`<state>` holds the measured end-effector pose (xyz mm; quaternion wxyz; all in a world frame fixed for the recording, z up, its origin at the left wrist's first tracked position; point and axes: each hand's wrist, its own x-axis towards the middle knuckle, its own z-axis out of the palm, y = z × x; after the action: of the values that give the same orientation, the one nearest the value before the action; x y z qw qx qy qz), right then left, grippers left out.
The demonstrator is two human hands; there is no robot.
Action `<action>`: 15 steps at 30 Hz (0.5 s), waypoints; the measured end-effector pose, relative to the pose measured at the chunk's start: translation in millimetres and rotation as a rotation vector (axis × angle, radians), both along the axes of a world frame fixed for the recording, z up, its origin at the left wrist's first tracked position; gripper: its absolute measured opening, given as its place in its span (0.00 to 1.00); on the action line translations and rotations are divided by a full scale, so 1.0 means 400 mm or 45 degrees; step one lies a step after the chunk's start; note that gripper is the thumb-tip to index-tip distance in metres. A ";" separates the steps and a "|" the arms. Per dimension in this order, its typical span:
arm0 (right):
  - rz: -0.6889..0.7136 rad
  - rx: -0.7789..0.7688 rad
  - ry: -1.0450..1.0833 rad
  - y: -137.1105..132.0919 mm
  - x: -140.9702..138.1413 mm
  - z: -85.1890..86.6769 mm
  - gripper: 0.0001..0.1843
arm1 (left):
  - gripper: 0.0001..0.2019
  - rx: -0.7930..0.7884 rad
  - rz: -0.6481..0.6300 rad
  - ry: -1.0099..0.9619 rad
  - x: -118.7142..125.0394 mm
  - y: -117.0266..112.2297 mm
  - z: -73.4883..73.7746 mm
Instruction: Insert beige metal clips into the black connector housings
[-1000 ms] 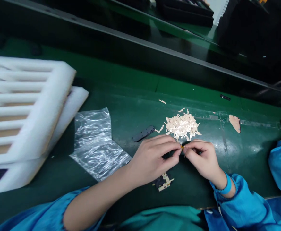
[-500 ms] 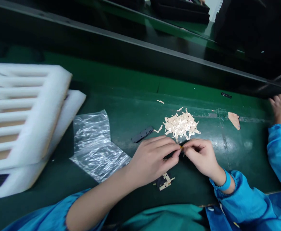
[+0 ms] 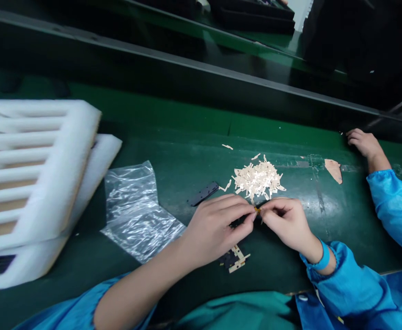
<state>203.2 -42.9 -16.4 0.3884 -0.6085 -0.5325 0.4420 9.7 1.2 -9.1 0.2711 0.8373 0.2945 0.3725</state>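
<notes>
My left hand point(image 3: 220, 229) reaches in from the lower left with its fingers pinched. Its fingertips meet those of my right hand point(image 3: 287, 224) at a small orange-yellow piece point(image 3: 257, 209), too small to name exactly. My right hand is also closed in a pinch and wears a blue band at the wrist. Dark material shows partly behind my left fingers. Just beyond the hands lies a heap of small pale flat strips point(image 3: 258, 178). Below my left hand are dark parts with pale strips point(image 3: 234, 259), partly hidden by it.
A black flat bar point(image 3: 203, 193) and clear plastic bags point(image 3: 135, 211) lie to the left. White foam trays point(image 3: 80, 137) are stacked farther left. A brown scrap point(image 3: 333, 170) lies right of the heap. A co-worker's hand point(image 3: 368, 144) rests at the far right.
The co-worker's hand has moved left to where a small black bar lay; that bar no longer shows. My hands keep nearly the same pinch, and the view has shifted slightly.
</notes>
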 end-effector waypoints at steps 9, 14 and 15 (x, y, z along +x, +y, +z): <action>0.069 -0.077 0.001 0.043 0.031 0.013 0.15 | 0.07 -0.413 -0.189 -0.190 -0.048 0.019 0.071; 0.534 -0.773 1.082 0.030 -0.003 0.013 0.22 | 0.09 -0.411 -0.084 -0.194 -0.063 0.030 0.057; 0.545 -0.802 1.180 0.027 -0.007 0.015 0.20 | 0.09 -0.407 -0.064 -0.196 -0.064 0.032 0.053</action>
<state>200.6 -32.1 -10.5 0.2835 -0.3172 -0.2619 0.8663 -16.1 14.1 12.0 0.4316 0.7596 0.3072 0.3772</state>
